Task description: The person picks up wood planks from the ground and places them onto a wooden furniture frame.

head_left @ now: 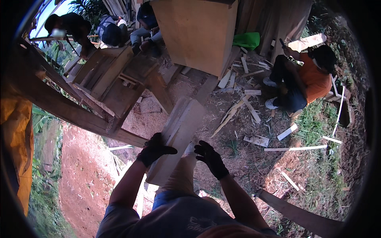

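A long pale wooden board (185,126) slants in front of my body, with a lengthwise step or seam down its face. Its near end is by my thighs and its far end points toward the cabinet. My left hand (155,150), in a black glove, grips the board's left edge with the thumb across its face. To the right of the board, my right hand (211,159), also in a black glove, is held apart from it. Its fingers are spread and nothing is in them.
A big wooden cabinet (194,35) stands ahead. At the left is a workbench (133,91) with a wooden frame (104,75). A person in orange (313,79) sits at the right; several others are at the back left. Offcuts (251,109) and shavings litter the ground.
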Demonstrator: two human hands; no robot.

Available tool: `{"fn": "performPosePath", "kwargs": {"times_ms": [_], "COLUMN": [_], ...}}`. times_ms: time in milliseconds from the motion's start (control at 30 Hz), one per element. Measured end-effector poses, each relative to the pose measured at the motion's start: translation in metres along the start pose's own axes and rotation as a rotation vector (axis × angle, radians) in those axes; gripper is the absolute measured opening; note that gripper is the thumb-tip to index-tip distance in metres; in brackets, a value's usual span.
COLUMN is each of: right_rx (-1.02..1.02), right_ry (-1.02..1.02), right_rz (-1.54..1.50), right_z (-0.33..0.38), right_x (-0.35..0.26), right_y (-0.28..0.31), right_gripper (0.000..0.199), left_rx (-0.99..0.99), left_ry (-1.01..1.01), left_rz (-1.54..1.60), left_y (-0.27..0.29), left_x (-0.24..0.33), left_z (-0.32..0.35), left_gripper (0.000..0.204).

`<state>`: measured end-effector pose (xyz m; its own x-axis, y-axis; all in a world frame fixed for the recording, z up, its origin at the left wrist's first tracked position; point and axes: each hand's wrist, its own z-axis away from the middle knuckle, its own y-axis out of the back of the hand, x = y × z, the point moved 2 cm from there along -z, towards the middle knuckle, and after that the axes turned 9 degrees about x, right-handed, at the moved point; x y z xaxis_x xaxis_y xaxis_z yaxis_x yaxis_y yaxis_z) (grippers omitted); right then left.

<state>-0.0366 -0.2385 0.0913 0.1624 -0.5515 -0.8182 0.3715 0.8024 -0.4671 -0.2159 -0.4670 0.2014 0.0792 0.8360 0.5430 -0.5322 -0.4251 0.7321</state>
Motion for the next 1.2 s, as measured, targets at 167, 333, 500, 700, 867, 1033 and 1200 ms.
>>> {"fn": "performPosePath", "kwargs": {"times_ms": [167, 333, 500, 700, 867, 1033, 1200], "right_rx": [0.180, 0.242, 0.235, 0.122, -0.011, -0.270, -0.233], "right_ry": [-0.106, -0.017, 0.043, 0.154, 0.546, 0.367, 0.435], "right_rz": [-0.317, -0.157, 0.156, 0.431, 0.708, 0.590, 0.801], "right_z": [-0.163, -0.273, -0.341, -0.403, -0.471, -0.491, -0.498], "right_x": [-0.060, -0.150, -0.246, -0.389, -0.437, -0.510, -0.549], "right_y": [-0.060, -0.087, -0.104, -0.175, -0.194, -0.217, -0.235], "right_gripper": [0.081, 0.080, 0.073, 0.072, 0.107, 0.106, 0.113], "left_rx": [0.013, 0.096, 0.115, 0.059, 0.181, 0.150, 0.276], "left_ry": [-0.134, -0.176, -0.313, -0.300, -0.176, 0.060, 0.057], "left_rz": [0.244, 0.437, 0.671, 1.064, 1.303, 1.591, 1.721], "left_y": [0.045, 0.074, 0.137, 0.204, 0.272, 0.336, 0.383], "left_x": [0.074, 0.130, 0.189, 0.234, 0.288, 0.303, 0.310], "left_z": [-0.114, -0.225, -0.288, -0.361, -0.390, -0.417, -0.467], "left_gripper": [0.113, 0.111, 0.098, 0.082, 0.068, 0.055, 0.042]}}
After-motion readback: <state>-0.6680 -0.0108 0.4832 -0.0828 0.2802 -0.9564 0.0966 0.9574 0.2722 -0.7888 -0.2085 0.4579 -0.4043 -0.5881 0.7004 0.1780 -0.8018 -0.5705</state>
